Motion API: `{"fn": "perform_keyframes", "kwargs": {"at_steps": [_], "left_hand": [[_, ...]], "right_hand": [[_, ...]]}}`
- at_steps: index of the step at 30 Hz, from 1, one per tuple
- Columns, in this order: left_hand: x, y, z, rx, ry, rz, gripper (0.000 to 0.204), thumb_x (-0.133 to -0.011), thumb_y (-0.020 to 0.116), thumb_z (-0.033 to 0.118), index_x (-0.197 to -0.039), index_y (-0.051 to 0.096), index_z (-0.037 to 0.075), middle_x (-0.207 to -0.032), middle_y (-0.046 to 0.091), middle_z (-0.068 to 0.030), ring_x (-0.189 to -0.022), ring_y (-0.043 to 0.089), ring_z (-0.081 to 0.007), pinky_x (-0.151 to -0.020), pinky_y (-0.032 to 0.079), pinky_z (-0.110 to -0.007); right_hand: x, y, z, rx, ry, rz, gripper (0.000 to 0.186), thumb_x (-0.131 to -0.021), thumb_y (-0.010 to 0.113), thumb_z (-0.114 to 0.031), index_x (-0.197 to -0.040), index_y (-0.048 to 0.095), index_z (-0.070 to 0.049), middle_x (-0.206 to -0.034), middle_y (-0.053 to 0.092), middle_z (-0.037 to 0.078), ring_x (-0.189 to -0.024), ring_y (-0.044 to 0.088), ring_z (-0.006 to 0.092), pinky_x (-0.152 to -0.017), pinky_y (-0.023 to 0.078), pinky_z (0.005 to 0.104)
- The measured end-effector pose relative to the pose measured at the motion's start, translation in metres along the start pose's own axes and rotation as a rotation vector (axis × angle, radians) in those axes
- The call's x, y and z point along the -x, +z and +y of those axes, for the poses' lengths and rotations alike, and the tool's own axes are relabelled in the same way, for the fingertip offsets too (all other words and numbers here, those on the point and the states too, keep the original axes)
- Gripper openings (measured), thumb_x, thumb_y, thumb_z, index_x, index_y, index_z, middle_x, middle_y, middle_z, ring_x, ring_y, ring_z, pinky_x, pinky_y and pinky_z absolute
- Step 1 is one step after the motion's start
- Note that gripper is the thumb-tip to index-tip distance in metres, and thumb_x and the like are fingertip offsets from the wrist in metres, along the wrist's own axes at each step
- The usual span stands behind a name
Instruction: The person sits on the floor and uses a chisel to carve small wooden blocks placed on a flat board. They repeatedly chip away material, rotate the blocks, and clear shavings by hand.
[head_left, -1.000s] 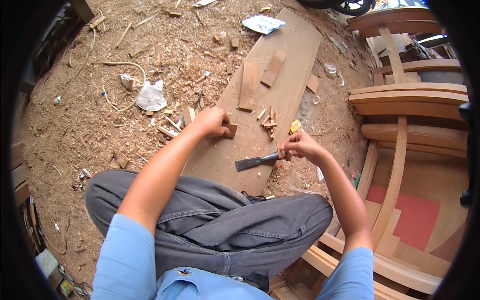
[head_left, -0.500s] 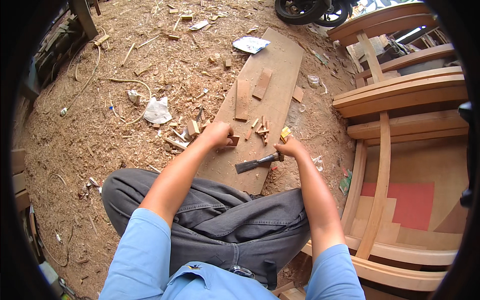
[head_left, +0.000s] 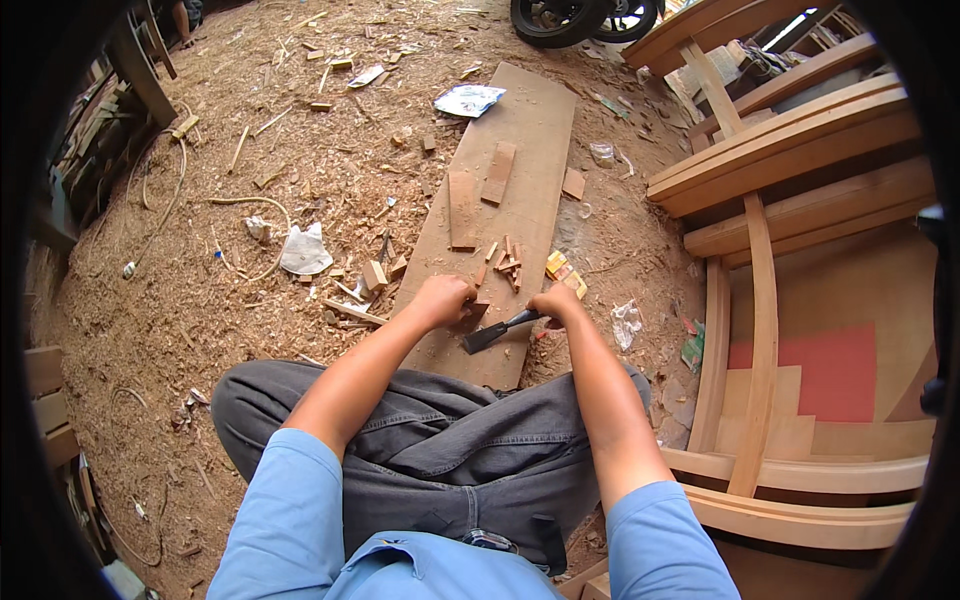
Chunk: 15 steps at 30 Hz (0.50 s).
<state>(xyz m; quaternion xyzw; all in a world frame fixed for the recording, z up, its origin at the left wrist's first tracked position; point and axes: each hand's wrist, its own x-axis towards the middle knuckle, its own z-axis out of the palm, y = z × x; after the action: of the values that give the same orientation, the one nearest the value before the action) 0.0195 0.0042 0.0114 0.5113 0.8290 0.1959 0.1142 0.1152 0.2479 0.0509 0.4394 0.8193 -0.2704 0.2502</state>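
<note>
A small wood block (head_left: 472, 314) lies near the close end of a long board (head_left: 520, 150) on the sawdust floor (head_left: 200, 300), and the left hand (head_left: 440, 300) is curled over it, fingers pressed down on its top. Just to its right the right hand (head_left: 555, 303) is wrapped tight round the handle of a chisel (head_left: 490, 334), whose dark blade angles down and left, its tip at the block's near edge, though whether it touches I cannot tell. Both forearms come up from the person's lap, over grey trousers (head_left: 440, 440) with the legs folded. Farther up the board lie a clutch of short offcuts (head_left: 508, 260), two flat slats (head_left: 470, 205) side by side, and a crumpled paper (head_left: 468, 99) near the far end. A yellow scrap (head_left: 563, 270) sits by the board's right edge. Left of the board a white rag (head_left: 305, 252) and a thin cord (head_left: 255, 205) lie among shavings. To the right stand curved wooden frames (head_left: 765, 330), with a red panel (head_left: 815, 370) beneath them, and a tyre (head_left: 550, 18) shows at the top.
</note>
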Motion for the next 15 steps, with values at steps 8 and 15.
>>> {"fn": "perform_keyframes", "kwargs": {"at_steps": [8, 15], "left_hand": [[0.005, -0.008, -0.001, -0.102, -0.034, -0.06, 0.019, -0.078, 0.077, 0.026, -0.093, 0.075, 0.015, -0.088, 0.073, -0.0114, -0.091, 0.07, -0.0325, -0.078, 0.057, -0.045], [0.005, -0.007, 0.001, -0.144, 0.042, -0.061, 0.013, -0.079, 0.075, 0.025, -0.087, 0.074, 0.015, -0.085, 0.073, -0.0107, -0.088, 0.071, -0.0319, -0.075, 0.057, -0.045]], "right_hand": [[0.039, -0.022, -0.007, 0.011, -0.551, 0.436, 0.034, -0.077, 0.076, -0.024, -0.103, 0.07, -0.003, -0.102, 0.072, 0.022, -0.093, 0.07, 0.0344, -0.087, 0.056, 0.0425], [0.099, -0.01, -0.029, 0.063, -0.413, 0.439, 0.039, -0.079, 0.07, -0.029, -0.11, 0.068, -0.004, -0.104, 0.072, 0.024, -0.1, 0.069, 0.0354, -0.089, 0.055, 0.0435]]}}
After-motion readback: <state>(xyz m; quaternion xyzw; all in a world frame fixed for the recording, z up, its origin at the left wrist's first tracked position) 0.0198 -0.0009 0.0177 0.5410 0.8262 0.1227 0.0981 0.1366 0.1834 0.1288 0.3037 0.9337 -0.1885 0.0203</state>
